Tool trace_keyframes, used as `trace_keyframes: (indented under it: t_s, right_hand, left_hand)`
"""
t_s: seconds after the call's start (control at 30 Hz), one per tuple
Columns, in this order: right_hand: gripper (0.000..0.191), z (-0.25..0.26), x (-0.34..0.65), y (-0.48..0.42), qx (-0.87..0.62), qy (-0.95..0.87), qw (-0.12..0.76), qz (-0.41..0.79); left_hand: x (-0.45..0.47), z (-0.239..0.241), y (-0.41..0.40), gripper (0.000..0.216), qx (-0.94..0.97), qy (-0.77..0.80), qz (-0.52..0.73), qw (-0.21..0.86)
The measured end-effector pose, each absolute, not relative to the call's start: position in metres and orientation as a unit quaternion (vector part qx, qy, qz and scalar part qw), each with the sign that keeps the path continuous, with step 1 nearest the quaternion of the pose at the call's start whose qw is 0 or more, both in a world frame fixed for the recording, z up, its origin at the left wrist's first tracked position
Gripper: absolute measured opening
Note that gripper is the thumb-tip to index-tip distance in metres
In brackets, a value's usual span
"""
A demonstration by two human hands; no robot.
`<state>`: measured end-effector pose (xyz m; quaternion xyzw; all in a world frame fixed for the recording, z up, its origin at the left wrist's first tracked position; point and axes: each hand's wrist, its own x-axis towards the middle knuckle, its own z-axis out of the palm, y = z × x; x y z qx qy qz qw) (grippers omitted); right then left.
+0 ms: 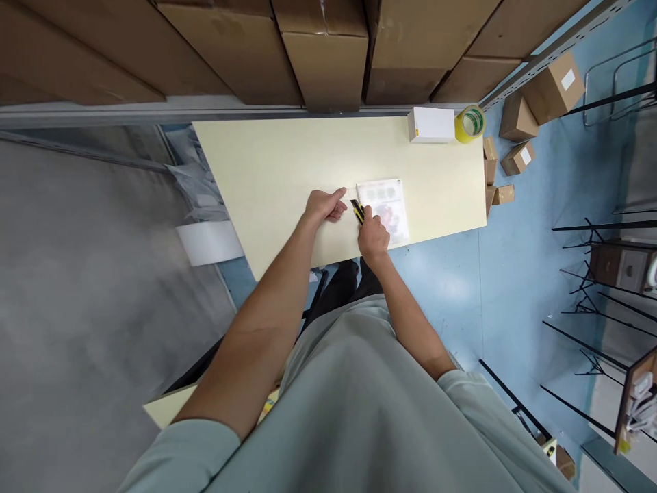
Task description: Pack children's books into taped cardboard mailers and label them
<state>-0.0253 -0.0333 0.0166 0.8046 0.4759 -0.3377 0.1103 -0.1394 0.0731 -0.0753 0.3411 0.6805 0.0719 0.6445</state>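
A flat white packet (386,205) with printed pictures lies near the front edge of a pale yellow table (287,164). My right hand (374,236) is closed round a black and yellow utility knife (357,211), its tip at the packet's left edge. My left hand (324,205) rests on the table just left of the packet, fingers pinched on a small flap at its corner.
A white box (431,124) and a roll of yellow tape (470,123) stand at the table's far right corner. Brown cartons (323,48) fill the shelf behind. Small cardboard boxes (518,137) lie on the blue floor to the right, beside black wire racks (606,274).
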Motion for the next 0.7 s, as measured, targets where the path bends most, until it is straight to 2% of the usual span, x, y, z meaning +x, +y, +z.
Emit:
trace_keyframes:
  t_s: [0.7]
  right_hand:
    - [0.042,0.031,-0.027,-0.113,0.796,0.487,0.153,-0.325]
  left_hand:
    - [-0.139,-0.077,0.072,0.048,0.352,0.687,0.075,0.632]
